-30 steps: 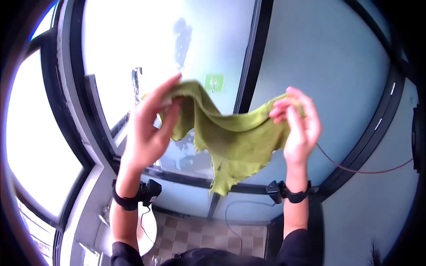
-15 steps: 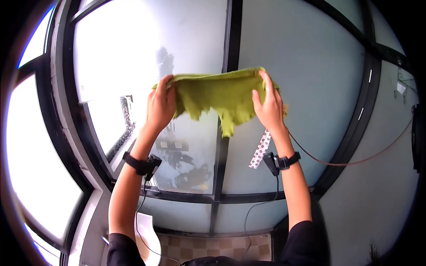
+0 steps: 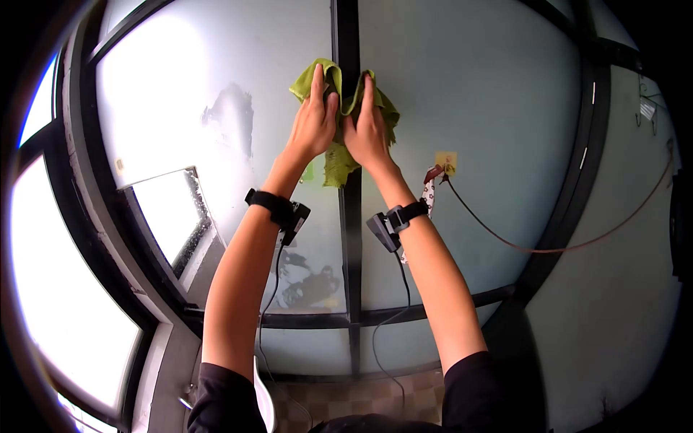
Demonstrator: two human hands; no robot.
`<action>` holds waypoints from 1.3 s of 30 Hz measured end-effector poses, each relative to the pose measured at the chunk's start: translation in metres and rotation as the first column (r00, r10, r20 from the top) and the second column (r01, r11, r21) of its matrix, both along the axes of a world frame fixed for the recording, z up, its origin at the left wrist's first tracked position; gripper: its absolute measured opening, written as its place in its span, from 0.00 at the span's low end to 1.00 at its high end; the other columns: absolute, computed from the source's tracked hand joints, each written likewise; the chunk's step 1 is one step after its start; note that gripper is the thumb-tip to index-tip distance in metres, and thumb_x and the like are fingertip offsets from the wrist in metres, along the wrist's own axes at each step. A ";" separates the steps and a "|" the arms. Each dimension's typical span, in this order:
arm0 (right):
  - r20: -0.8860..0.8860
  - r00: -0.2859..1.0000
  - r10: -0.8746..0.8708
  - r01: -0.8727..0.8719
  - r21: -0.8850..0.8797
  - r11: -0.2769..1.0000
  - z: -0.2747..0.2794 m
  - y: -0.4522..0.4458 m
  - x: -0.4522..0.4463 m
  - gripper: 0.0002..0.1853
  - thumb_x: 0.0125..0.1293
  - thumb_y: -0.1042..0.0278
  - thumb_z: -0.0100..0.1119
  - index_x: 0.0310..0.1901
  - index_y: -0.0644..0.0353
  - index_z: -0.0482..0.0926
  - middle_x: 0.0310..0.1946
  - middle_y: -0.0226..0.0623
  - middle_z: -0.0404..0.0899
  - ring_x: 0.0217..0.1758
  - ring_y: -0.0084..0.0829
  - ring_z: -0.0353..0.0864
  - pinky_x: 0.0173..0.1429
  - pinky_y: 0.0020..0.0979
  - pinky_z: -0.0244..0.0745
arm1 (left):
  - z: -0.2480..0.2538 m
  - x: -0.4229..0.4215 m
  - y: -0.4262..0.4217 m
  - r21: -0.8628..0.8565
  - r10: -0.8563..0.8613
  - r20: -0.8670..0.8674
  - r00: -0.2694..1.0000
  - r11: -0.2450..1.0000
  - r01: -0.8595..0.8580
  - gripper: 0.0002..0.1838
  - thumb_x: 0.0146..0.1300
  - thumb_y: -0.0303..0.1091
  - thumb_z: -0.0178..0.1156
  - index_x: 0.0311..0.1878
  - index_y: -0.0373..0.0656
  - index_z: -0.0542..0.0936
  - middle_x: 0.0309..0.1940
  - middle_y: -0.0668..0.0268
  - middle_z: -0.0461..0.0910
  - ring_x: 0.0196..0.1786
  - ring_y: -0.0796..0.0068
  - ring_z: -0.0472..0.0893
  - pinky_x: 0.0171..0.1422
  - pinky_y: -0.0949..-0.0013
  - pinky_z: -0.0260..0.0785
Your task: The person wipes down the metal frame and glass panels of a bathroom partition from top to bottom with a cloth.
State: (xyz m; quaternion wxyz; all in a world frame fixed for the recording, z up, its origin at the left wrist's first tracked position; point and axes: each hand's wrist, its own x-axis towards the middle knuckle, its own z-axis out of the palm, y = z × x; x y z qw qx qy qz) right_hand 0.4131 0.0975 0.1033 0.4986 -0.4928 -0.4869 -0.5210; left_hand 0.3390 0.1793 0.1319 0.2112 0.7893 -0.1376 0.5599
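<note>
A green cloth (image 3: pixel 338 167) with a ragged lower edge is bunched in front of the upright black frame bar (image 3: pixel 350 238). My left hand (image 3: pixel 312 124) grips its left part, fingers pointing up and pressed together on the fabric. On the other side, my right hand (image 3: pixel 368 137) holds the right part, its thumb close to the bar. Between the two hands the cloth sags, and a torn flap hangs below them. Whether the fabric presses on the bar is hard to make out. Both wrists wear black straps with small cabled devices.
Frosted glass panes (image 3: pixel 469 86) stand on both sides of the bar. A brown cord (image 3: pixel 534 250) runs right from a yellow patch (image 3: pixel 446 160), with a flower-patterned strip (image 3: pixel 429 196) beside it. Metal hooks (image 3: pixel 647 108) hang at right. Lower left, a white basin-like rim (image 3: pixel 264 400) shows.
Both hands have come together and moved up towards the bar. The cloth, stretched wide between them before, is now bunched and folded. The view has shifted a little.
</note>
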 end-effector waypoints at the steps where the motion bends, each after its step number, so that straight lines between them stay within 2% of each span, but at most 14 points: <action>1: -0.099 0.995 0.006 -0.012 -0.059 0.998 -0.077 0.035 0.005 0.39 0.69 0.69 0.54 0.74 0.71 0.44 0.61 0.70 0.67 0.61 0.62 0.72 0.65 0.49 0.68 | -0.071 0.011 0.038 -0.030 -0.042 0.001 0.999 0.999 0.042 0.35 0.75 0.35 0.46 0.78 0.39 0.43 0.67 0.37 0.65 0.70 0.41 0.66 0.71 0.54 0.60; 2: -0.084 0.996 0.038 -0.040 -0.020 0.999 -0.091 0.044 0.003 0.39 0.69 0.70 0.54 0.74 0.71 0.43 0.62 0.70 0.66 0.63 0.62 0.70 0.66 0.49 0.67 | -0.079 0.019 0.040 0.035 0.010 0.085 0.996 0.999 -0.013 0.35 0.76 0.37 0.45 0.77 0.33 0.44 0.55 0.36 0.75 0.59 0.37 0.74 0.63 0.51 0.65; 3: -0.082 0.995 0.063 -0.060 0.034 0.998 -0.102 0.054 0.005 0.39 0.69 0.70 0.54 0.74 0.71 0.43 0.62 0.70 0.65 0.64 0.62 0.69 0.67 0.49 0.67 | -0.088 0.030 0.043 0.047 -0.002 0.067 0.998 0.999 -0.001 0.35 0.76 0.37 0.45 0.77 0.33 0.44 0.55 0.36 0.75 0.59 0.37 0.74 0.63 0.51 0.65; 5: -0.032 0.994 0.103 -0.101 0.060 0.993 -0.130 0.067 0.011 0.40 0.67 0.76 0.55 0.74 0.71 0.43 0.66 0.70 0.59 0.70 0.61 0.63 0.71 0.48 0.63 | -0.118 0.042 0.055 0.091 -0.010 0.206 0.978 0.996 -0.009 0.35 0.75 0.37 0.46 0.77 0.34 0.43 0.55 0.36 0.76 0.59 0.37 0.74 0.64 0.52 0.65; 7: 0.006 0.995 0.103 -0.103 0.066 0.993 -0.142 0.073 0.016 0.40 0.66 0.78 0.55 0.74 0.71 0.43 0.67 0.70 0.59 0.70 0.62 0.63 0.71 0.48 0.62 | -0.132 0.047 0.068 0.119 -0.018 0.191 0.981 0.993 -0.005 0.35 0.75 0.37 0.46 0.77 0.35 0.43 0.55 0.36 0.76 0.58 0.36 0.75 0.63 0.52 0.66; 14: -0.063 0.990 0.125 -0.124 0.023 0.992 -0.256 0.115 0.022 0.39 0.68 0.77 0.54 0.74 0.71 0.44 0.66 0.71 0.59 0.69 0.62 0.64 0.71 0.48 0.63 | -0.248 0.050 0.105 0.025 -0.049 0.081 0.995 0.999 0.047 0.35 0.75 0.36 0.46 0.77 0.34 0.43 0.48 0.36 0.78 0.51 0.36 0.77 0.55 0.51 0.70; 18: -0.063 0.995 0.079 -0.078 0.024 0.997 -0.319 0.137 0.024 0.38 0.70 0.75 0.53 0.74 0.71 0.44 0.66 0.71 0.59 0.69 0.62 0.64 0.71 0.48 0.63 | -0.313 0.047 0.124 0.000 0.026 0.019 0.999 1.000 -0.026 0.36 0.74 0.35 0.47 0.77 0.34 0.43 0.47 0.36 0.78 0.48 0.35 0.78 0.53 0.50 0.71; 23: -0.160 0.968 0.193 -0.199 -0.020 0.980 -0.314 0.109 0.019 0.33 0.75 0.70 0.47 0.74 0.71 0.44 0.71 0.67 0.54 0.73 0.60 0.59 0.74 0.48 0.58 | -0.308 0.038 0.093 0.012 0.121 0.005 0.993 0.993 -0.121 0.37 0.74 0.34 0.48 0.77 0.34 0.42 0.46 0.33 0.77 0.47 0.32 0.78 0.51 0.47 0.71; 27: -0.281 0.935 0.216 -0.238 -0.047 0.970 -0.366 0.113 0.018 0.32 0.76 0.67 0.46 0.74 0.72 0.46 0.70 0.68 0.55 0.72 0.60 0.60 0.72 0.47 0.61 | -0.357 0.031 0.092 0.001 0.144 -0.067 0.987 0.990 -0.144 0.38 0.72 0.31 0.49 0.76 0.32 0.40 0.40 0.34 0.78 0.42 0.33 0.78 0.45 0.47 0.71; 31: -0.398 0.895 0.200 -0.256 -0.093 0.962 -0.422 0.107 0.010 0.32 0.76 0.67 0.47 0.73 0.74 0.47 0.70 0.68 0.56 0.71 0.60 0.63 0.70 0.47 0.63 | -0.412 0.025 0.089 -0.012 0.209 -0.198 0.957 0.976 -0.216 0.40 0.71 0.31 0.50 0.76 0.30 0.39 0.34 0.36 0.79 0.36 0.34 0.78 0.39 0.47 0.71; 33: -0.299 0.954 0.010 -0.071 -0.195 0.978 -0.468 0.106 0.002 0.32 0.75 0.68 0.47 0.73 0.74 0.48 0.70 0.67 0.56 0.71 0.60 0.63 0.70 0.47 0.64 | -0.438 -0.001 0.073 -0.029 0.252 -0.269 0.930 0.963 -0.269 0.42 0.70 0.32 0.51 0.76 0.30 0.36 0.33 0.38 0.79 0.33 0.35 0.79 0.37 0.46 0.71; 35: -0.358 0.932 0.059 -0.137 -0.196 0.971 -0.469 0.091 -0.011 0.32 0.75 0.69 0.47 0.73 0.74 0.48 0.70 0.67 0.57 0.70 0.61 0.63 0.70 0.48 0.64 | -0.450 -0.010 0.063 -0.014 0.228 -0.230 0.946 0.971 -0.238 0.43 0.69 0.32 0.51 0.76 0.30 0.36 0.31 0.39 0.79 0.32 0.35 0.79 0.36 0.46 0.71; 37: -0.414 0.905 0.101 -0.195 -0.192 0.962 -0.439 0.069 -0.016 0.32 0.74 0.70 0.47 0.73 0.74 0.48 0.69 0.67 0.58 0.70 0.61 0.64 0.69 0.48 0.65 | -0.420 -0.014 0.048 -0.037 0.194 -0.235 0.952 0.977 -0.209 0.43 0.69 0.32 0.51 0.76 0.30 0.36 0.31 0.39 0.79 0.32 0.36 0.78 0.35 0.46 0.71; 39: -0.196 0.980 0.035 -0.062 -0.135 0.989 -0.398 0.060 -0.021 0.33 0.73 0.72 0.48 0.73 0.74 0.48 0.68 0.68 0.60 0.68 0.62 0.66 0.69 0.48 0.66 | -0.395 -0.013 0.046 -0.019 0.157 -0.166 0.974 0.987 -0.162 0.42 0.68 0.31 0.50 0.76 0.30 0.35 0.28 0.41 0.79 0.30 0.38 0.78 0.33 0.46 0.69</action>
